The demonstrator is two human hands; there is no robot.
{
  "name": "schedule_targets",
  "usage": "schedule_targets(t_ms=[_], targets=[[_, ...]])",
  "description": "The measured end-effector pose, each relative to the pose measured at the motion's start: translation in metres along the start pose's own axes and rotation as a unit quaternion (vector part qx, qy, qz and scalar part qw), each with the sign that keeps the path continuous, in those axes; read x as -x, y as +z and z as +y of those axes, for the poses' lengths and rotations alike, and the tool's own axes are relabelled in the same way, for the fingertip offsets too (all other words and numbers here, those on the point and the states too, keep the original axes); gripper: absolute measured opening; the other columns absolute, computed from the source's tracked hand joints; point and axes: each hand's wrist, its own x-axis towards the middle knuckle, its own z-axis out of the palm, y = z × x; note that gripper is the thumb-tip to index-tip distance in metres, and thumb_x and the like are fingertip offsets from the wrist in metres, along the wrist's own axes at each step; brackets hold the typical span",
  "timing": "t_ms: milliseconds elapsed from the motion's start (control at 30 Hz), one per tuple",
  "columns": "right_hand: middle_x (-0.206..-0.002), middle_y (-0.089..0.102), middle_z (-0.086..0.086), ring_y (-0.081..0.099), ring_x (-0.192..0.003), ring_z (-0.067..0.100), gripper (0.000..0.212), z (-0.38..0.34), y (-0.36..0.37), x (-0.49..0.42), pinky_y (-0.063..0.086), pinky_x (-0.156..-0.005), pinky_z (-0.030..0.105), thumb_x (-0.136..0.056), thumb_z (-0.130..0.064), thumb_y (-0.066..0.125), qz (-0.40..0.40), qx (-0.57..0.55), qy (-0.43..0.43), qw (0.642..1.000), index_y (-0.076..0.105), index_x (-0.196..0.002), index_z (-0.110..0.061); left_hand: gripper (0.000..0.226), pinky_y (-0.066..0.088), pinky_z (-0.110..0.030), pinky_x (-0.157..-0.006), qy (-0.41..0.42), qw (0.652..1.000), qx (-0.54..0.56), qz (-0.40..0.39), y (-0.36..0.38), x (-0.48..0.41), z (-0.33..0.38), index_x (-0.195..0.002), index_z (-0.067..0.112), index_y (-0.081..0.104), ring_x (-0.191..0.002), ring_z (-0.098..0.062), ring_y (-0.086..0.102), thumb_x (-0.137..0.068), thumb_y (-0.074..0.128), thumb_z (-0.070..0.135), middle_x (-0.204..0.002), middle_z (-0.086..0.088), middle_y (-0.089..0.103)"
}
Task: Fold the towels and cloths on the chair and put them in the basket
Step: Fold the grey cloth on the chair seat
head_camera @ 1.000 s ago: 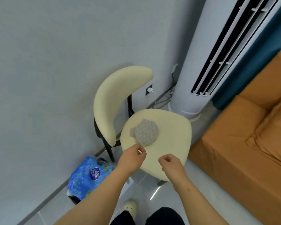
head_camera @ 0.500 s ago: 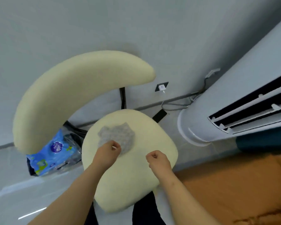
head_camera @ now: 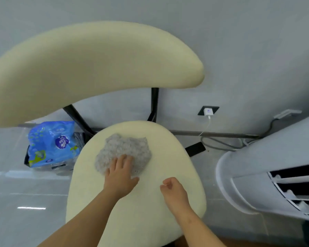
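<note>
A crumpled grey textured cloth (head_camera: 127, 148) lies on the back half of the cream chair seat (head_camera: 146, 207). My left hand (head_camera: 119, 175) lies flat with its fingers spread on the cloth's near edge. My right hand (head_camera: 173, 190) hovers above the seat to the right of the cloth, fingers loosely curled and holding nothing. The chair's curved cream backrest (head_camera: 89, 66) arches over the scene. No basket is in view.
A blue plastic package (head_camera: 52, 143) stands on the floor left of the chair. A white tower air conditioner (head_camera: 268, 175) stands at the right. A wall socket with a charger (head_camera: 208, 111) and cables run along the skirting. A black object (head_camera: 194, 148) lies on the floor.
The view has come closer over the chair. My left hand has opened from a fist and moved forward onto the grey cloth. My right hand stays curled beside it.
</note>
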Motion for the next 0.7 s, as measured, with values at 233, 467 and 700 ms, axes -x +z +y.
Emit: schedule_targets(t_ms=[233,467,700], targets=[[-0.096,0.061,-0.006,0.056,-0.087,0.014,0.005,0.041,0.013,-0.045,0.040,-0.074,0.025,-0.089,-0.023,0.055,0.011,0.075,-0.114,0.991,0.058,-0.094,-0.024,0.031,0.029,-0.032,-0.091,-0.073,0.966,0.044,0.246,0.062,-0.003,-0.011,-0.120,0.023,0.052,-0.118,-0.023,0.045,-0.089,0.049,0.018,-0.120,0.004,0.055],[-0.098,0.064,-0.001,0.060,-0.093,0.018,0.011,0.066,0.016,-0.042,0.048,-0.079,0.033,-0.084,-0.023,0.060,-0.063,0.084,-0.279,0.955,0.059,-0.095,-0.023,0.024,0.027,-0.017,-0.061,-0.010,0.909,0.255,0.331,0.124,0.056,0.004,-0.064,0.029,0.037,-0.073,-0.019,0.044,-0.063,0.047,0.007,-0.071,0.011,0.044],[-0.116,0.064,-0.010,0.063,-0.100,0.002,0.049,0.087,-0.014,-0.021,0.051,-0.071,0.015,-0.090,0.003,0.043,-0.240,-0.246,-0.270,0.899,0.050,-0.127,-0.028,0.026,0.038,-0.016,-0.069,-0.104,0.786,0.524,0.310,0.141,0.098,0.041,-0.074,0.019,0.043,-0.080,-0.011,0.054,-0.080,0.046,-0.006,-0.086,-0.001,0.062]])
